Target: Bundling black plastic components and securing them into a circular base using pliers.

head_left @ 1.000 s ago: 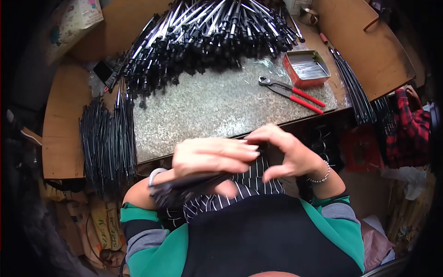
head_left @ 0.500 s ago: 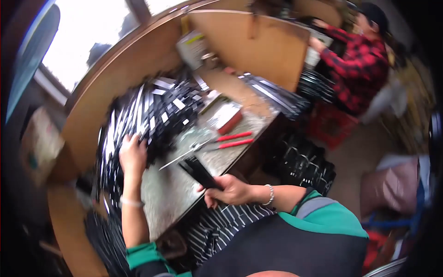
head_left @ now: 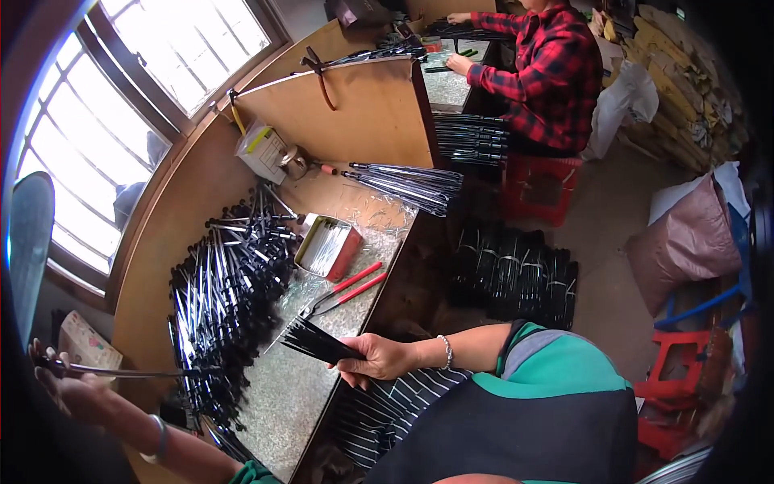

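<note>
At the far left, my left hand [head_left: 81, 397] is closed round the black end of a thin metal rod [head_left: 133, 373], which reaches back toward a heap of similar rods with black fittings [head_left: 230, 298]. My right hand [head_left: 379, 357], with a bracelet at its wrist, grips a bundle of thin black sticks [head_left: 316, 340] above the bench's front edge. The sticks fan out slightly toward the heap. Long-nosed pliers with red handles [head_left: 348, 289] lie just beyond the bundle. Behind them stands a red open box [head_left: 329, 246] holding short thin metal pieces.
A wooden partition [head_left: 347, 113] divides my bench [head_left: 282, 411] from that of a person in a checked shirt [head_left: 544, 73]. A rod bundle [head_left: 407, 185] lies by the partition. Tied black bundles [head_left: 516, 270] rest on the floor near a red stool [head_left: 540, 189].
My left hand has moved from the heap out to the far left with a rod in it. My right hand still holds the black bundle. The whole view has shifted.
</note>
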`<state>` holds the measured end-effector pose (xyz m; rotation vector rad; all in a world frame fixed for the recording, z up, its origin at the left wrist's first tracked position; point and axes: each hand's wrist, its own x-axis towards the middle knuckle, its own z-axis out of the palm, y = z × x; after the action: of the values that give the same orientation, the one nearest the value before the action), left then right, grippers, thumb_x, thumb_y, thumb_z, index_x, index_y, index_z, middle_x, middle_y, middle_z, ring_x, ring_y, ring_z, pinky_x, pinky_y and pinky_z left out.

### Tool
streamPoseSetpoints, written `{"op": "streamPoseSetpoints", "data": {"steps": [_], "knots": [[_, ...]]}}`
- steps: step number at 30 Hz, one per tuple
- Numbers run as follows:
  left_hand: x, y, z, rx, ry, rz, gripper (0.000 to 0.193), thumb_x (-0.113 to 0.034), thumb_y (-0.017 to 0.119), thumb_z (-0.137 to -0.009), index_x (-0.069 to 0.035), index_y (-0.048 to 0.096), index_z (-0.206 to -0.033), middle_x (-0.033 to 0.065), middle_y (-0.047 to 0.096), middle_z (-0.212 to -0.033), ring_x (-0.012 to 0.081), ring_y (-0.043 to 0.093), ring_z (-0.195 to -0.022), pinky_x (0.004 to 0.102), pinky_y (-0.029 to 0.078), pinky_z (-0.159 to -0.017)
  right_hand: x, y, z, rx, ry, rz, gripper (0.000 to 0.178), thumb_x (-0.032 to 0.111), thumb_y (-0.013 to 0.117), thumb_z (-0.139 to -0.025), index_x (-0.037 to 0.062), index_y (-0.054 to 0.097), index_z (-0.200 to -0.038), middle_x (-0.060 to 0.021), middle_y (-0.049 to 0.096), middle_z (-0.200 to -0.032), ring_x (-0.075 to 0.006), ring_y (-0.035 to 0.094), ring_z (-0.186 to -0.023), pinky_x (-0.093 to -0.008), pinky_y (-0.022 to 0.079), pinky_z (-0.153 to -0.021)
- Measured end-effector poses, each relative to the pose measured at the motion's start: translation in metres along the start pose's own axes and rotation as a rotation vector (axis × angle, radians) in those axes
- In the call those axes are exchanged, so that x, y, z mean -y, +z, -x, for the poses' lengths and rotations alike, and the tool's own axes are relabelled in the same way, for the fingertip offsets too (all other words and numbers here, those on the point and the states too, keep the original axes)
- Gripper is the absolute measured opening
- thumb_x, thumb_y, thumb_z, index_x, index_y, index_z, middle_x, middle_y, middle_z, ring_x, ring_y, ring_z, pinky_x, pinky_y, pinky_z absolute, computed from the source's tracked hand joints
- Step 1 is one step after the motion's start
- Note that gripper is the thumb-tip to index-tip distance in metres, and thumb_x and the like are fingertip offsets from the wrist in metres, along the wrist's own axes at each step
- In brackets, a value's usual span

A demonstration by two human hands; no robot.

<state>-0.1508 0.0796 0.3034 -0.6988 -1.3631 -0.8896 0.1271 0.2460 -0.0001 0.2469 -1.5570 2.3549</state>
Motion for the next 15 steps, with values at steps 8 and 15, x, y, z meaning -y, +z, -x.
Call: {"op": "streamPoseSetpoints", "data": {"steps": [8,15], "knots": [[-0.077,-0.032,0.133,0.329,-0.809,1.053,0.039,-0.036,0.044,-0.094,-0.002,0.049,-0.112,0.0011,0.053,-0.086,0.0034,0.039,-0.063,0.0155,0.030,-0.050,0.001,0.006,0.001,0.013,0.072,0.057,0.022,0.025,0.046,-0.094,0.0052,0.049,-0.104,-0.0004,0.056,-0.070,-0.0044,0.053,-0.057,-0.0190,0.046,-0.053],[-0.091,-0.043,0.145,0.525,-0.758,1.220,0.035,-0.030,0.046,-0.094,-0.006,0.044,-0.118,0.0052,0.050,-0.081,0.0068,0.040,-0.064,0.0168,0.034,-0.050,0.013,0.004,-0.005,-0.075,0.008,0.070,0.024,0.018,0.043,-0.095,-0.0006,0.046,-0.109,-0.0085,0.057,-0.071,-0.0097,0.055,-0.059,-0.0207,0.046,-0.054]]}}
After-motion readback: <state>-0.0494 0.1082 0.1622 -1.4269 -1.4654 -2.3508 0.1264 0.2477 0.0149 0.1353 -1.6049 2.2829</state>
